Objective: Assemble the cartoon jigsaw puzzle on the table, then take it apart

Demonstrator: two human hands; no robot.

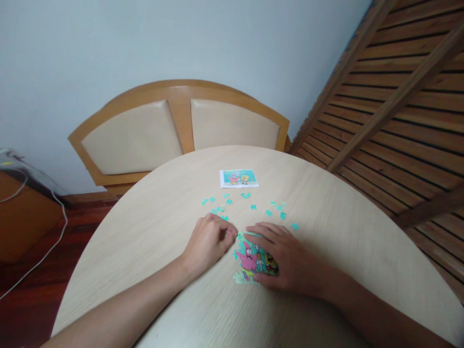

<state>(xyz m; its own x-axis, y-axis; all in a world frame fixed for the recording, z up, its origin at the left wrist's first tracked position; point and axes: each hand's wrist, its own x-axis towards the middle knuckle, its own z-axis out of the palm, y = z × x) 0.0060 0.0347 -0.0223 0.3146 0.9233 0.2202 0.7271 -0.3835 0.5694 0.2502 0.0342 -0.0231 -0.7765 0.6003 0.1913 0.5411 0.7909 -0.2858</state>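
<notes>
A partly joined jigsaw puzzle [248, 258] lies flat on the table, showing a pink starfish figure and a yellow figure on turquoise. My right hand [281, 256] rests over its right side with fingers spread, hiding that part. At the puzzle's upper left corner, the closed fingers of my left hand [212, 241] pinch a small puzzle piece [239, 235], mostly covered by the fingertips. Loose turquoise pieces are scattered beyond both hands, among them one piece [253, 207] in the middle and another [295, 226] on the right.
The round wooden table [152, 232] has a small picture card [239, 178] with the same figures farther back. Behind the table stands a wide padded chair or bench back [181, 121]. A slatted wooden panel [391, 96] leans at right, and a white cable [60, 227] hangs at left.
</notes>
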